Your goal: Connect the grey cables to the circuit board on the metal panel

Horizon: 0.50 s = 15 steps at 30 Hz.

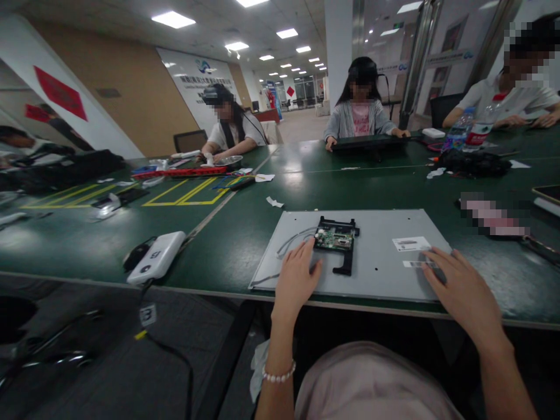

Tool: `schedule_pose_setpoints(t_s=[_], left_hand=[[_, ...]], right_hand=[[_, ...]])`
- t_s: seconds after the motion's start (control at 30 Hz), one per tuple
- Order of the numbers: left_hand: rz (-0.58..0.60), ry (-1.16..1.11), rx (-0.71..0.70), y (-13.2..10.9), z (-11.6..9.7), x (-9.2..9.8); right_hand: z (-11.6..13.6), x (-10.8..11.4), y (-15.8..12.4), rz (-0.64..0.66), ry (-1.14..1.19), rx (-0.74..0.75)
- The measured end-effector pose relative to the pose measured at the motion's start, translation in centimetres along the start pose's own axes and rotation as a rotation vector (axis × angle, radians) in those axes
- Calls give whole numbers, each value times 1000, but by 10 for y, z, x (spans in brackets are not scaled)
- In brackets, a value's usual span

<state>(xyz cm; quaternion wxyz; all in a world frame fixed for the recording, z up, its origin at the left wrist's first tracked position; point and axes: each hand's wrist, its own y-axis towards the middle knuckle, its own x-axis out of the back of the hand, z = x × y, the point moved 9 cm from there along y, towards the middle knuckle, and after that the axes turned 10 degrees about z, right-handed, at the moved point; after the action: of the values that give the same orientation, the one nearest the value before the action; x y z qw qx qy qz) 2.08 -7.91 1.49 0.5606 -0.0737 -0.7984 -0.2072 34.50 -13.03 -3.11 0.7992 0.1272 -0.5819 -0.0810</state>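
A flat grey panel (pixel 371 280) lies on the green table in front of me. A black bracket (pixel 349 262) with a green circuit board (pixel 335 238) sits on its left half, and grey cables (pixel 291 240) run out to the left. My left hand (pixel 298 274) rests on the panel beside the bracket, fingertips near the board's left edge, fingers apart and holding nothing. Over the panel's right edge lies my right hand (pixel 459 283), open, its fingertips by two white labels (pixel 410 244).
To the left, a white power bank (pixel 157 258) with a cable stands near the table's (pixel 219 256) front edge. Paper scraps, a red tray (pixel 188 171) and bottles (pixel 479 131) lie farther back. Several people sit around the table. A phone-like pink object (pixel 494 216) is at right.
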Motion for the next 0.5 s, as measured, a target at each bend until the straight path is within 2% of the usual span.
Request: schedule_pose_setpoints(t_s=[0.23, 0.37, 0.43, 0.5], left_hand=[[62, 3, -57, 0, -5, -5], [80, 2, -86, 0, -7, -7], [95, -3, -97, 0, -10, -9], [107, -19, -96, 1, -16, -11]], right_hand=[[-3, -3, -1, 14, -16, -3], [-6, 1, 0, -30, -33, -53], [3, 9, 3, -66, 5, -41], [23, 16, 9, -60, 111, 32]])
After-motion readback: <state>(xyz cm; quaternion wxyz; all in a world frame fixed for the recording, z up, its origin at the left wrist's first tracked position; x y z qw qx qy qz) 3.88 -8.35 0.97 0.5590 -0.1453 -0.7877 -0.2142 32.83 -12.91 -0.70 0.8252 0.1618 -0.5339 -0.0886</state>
